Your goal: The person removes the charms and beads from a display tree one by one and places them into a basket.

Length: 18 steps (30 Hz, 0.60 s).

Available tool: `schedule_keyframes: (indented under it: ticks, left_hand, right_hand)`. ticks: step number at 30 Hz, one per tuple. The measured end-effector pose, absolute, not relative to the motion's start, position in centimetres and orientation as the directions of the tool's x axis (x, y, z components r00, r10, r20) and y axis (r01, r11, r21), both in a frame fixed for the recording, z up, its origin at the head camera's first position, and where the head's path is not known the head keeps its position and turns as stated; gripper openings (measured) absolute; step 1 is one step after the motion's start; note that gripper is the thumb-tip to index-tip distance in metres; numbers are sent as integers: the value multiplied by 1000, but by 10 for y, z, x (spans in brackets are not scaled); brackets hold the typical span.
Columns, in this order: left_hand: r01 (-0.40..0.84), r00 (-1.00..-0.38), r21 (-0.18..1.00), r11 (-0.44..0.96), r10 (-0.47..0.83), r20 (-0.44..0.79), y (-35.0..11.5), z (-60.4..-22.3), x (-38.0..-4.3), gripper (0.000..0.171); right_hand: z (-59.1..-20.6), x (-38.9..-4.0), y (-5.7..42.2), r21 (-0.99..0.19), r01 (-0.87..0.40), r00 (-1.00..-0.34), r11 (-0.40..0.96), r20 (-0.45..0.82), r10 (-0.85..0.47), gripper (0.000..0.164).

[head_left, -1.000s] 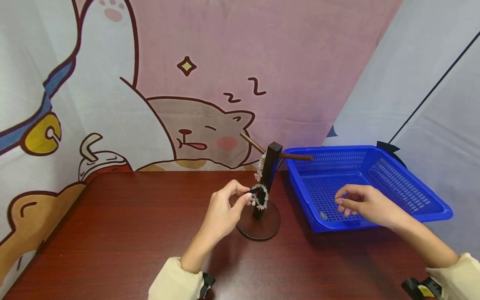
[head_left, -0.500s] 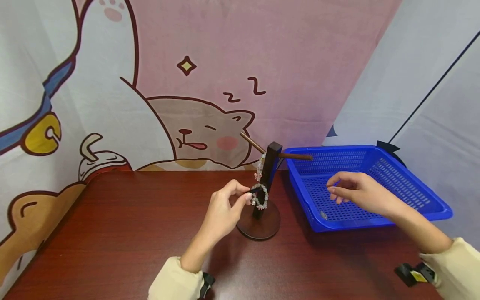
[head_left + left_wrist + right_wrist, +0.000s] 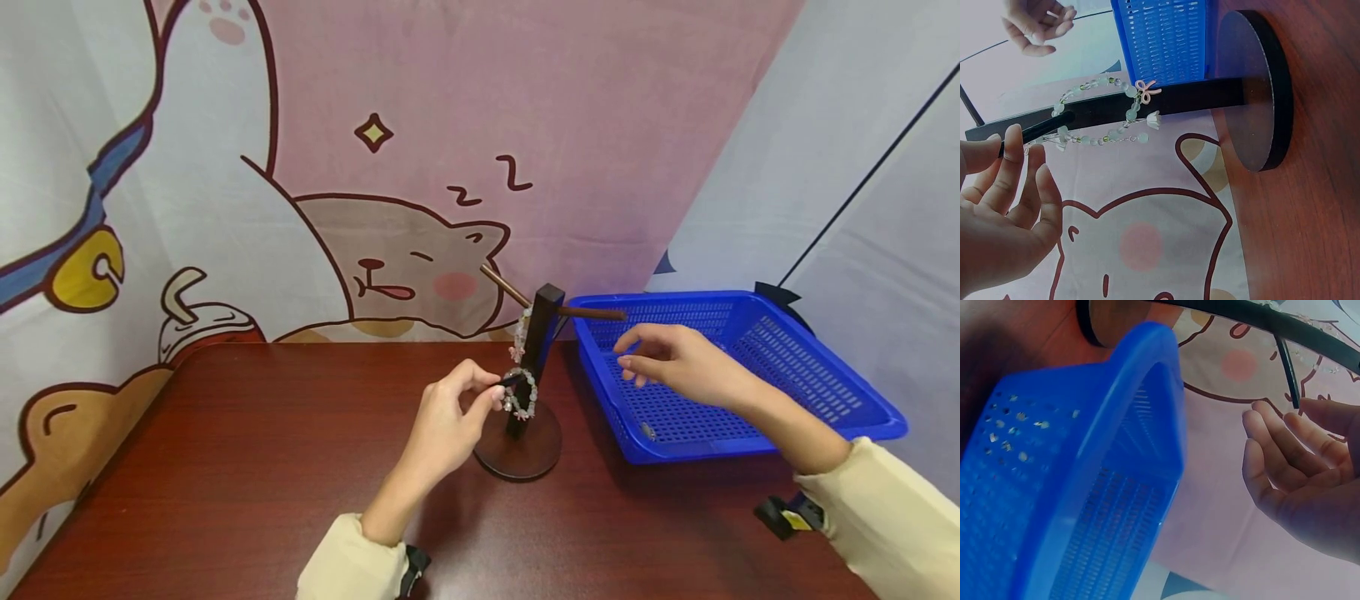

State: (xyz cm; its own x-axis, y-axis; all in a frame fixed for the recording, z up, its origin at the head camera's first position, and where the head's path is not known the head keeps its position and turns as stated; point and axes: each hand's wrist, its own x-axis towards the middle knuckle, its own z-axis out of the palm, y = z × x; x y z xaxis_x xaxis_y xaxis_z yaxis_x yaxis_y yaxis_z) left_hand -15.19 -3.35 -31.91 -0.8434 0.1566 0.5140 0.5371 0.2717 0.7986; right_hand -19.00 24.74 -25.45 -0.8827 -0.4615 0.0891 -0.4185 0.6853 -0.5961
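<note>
A dark wooden stand (image 3: 551, 298) with a round base rises from the table. My left hand (image 3: 453, 412) pinches the tip of a short dark peg (image 3: 1040, 128) on its post, between thumb and fingers. From that peg hangs a beaded bracelet (image 3: 1079, 139) of pale green and clear beads, with a pink bow charm (image 3: 1145, 92) and white flower charms. A second beaded bracelet (image 3: 520, 335) hangs higher on the stand. My right hand (image 3: 678, 367) hovers above the basket's left part, fingers loosely bent, holding nothing; in the right wrist view its fingertips (image 3: 1254, 419) are near a peg.
A blue plastic basket (image 3: 840, 433) stands right of the stand, with a small pale item (image 3: 647, 431) at its near left corner. One upper peg (image 3: 596, 314) juts right over the basket's rim. A cartoon-printed curtain (image 3: 600, 125) hangs behind the brown table (image 3: 247, 467).
My right hand has moved left and slightly away from me over the basket, toward the stand. The left hand stays on the peg, and the bracelets hang as before.
</note>
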Motion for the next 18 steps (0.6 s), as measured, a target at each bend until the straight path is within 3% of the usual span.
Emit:
schedule_keyframes:
  ticks: [12,18]
  left_hand:
    - [550,-835,788,276,162,526,-33,-321,-153,6]
    - [547,-837,789,280,164,522,-34,-321,-153,5]
  right_hand:
    - [-250,-204,227,-611,-419,-884,672,104,-457,22]
    - [-247,-213,217,-612,-417,-888,672,117,-444,17]
